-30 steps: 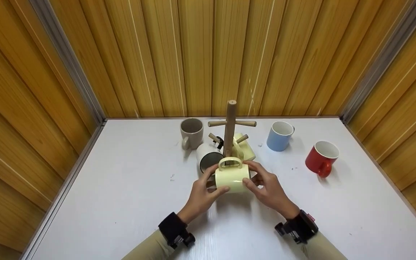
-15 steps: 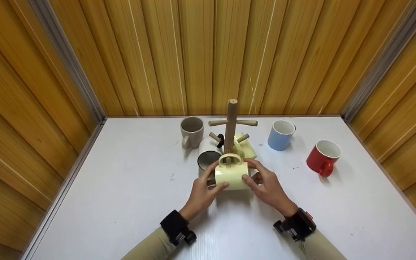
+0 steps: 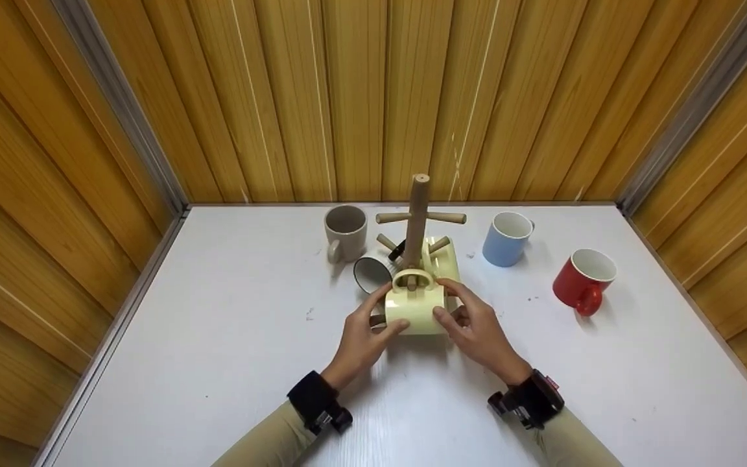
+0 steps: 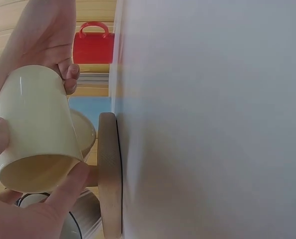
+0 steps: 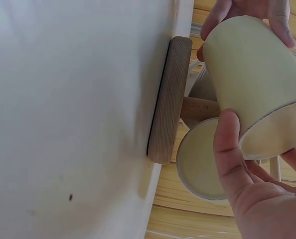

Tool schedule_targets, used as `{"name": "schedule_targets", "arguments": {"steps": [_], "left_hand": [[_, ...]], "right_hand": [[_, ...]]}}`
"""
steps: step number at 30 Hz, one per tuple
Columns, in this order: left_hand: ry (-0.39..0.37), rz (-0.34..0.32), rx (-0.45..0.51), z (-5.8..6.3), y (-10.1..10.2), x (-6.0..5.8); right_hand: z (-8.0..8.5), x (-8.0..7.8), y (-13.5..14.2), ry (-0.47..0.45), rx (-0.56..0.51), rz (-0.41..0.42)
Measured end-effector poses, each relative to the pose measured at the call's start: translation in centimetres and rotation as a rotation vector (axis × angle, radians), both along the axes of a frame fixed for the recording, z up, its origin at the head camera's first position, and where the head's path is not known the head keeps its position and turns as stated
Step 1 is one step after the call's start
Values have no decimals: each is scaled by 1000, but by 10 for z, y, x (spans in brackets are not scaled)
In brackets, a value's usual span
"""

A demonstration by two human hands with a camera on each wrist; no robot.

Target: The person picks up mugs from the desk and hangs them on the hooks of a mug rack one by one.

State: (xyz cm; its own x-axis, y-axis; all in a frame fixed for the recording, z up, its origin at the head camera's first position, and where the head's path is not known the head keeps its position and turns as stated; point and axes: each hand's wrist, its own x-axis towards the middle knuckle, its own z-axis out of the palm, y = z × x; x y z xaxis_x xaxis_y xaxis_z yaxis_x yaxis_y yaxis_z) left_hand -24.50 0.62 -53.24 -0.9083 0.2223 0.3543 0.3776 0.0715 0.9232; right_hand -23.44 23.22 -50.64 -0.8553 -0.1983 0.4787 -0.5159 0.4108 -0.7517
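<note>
Both hands hold a pale yellow mug [image 3: 415, 310] on its side, handle up, just in front of the wooden mug tree [image 3: 417, 214]. My left hand [image 3: 380, 314] grips its left side and my right hand [image 3: 454, 311] its right side. The handle loop [image 3: 412, 280] sits against the post, and a peg end shows inside it. In the wrist views the held mug [image 4: 36, 124] [image 5: 252, 74] hangs above the tree's round base [image 4: 108, 174] [image 5: 168, 99]. A white mug [image 3: 372, 272] with a dark inside hangs on the tree's left, a second yellow mug [image 3: 443, 258] [image 5: 200, 159] on its right.
On the white table [image 3: 218, 363] a grey mug [image 3: 345, 230] stands left of the tree, a blue mug [image 3: 506, 238] right of it, and a red mug [image 3: 584, 280] farther right. Wooden panel walls close in the back and both sides.
Both hands have carried the yellow mug away from me toward the tree, so its handle now meets the post at the lower front peg.
</note>
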Motion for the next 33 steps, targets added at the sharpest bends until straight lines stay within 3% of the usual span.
{"name": "schedule_targets", "arguments": {"steps": [3, 9, 18, 25, 33], "left_hand": [[4, 5, -4, -4, -1, -4], [39, 39, -54, -1, 1, -4], [78, 35, -68, 29, 0, 10], [81, 16, -59, 30, 1, 11], [90, 24, -57, 28, 2, 11]], "right_hand": [[-13, -8, 5, -28, 11, -3], [-16, -9, 7, -50, 12, -8], [-15, -8, 4, -87, 46, -47], [-16, -8, 3, -129, 23, -28], [-17, -10, 3, -115, 19, -26]]}}
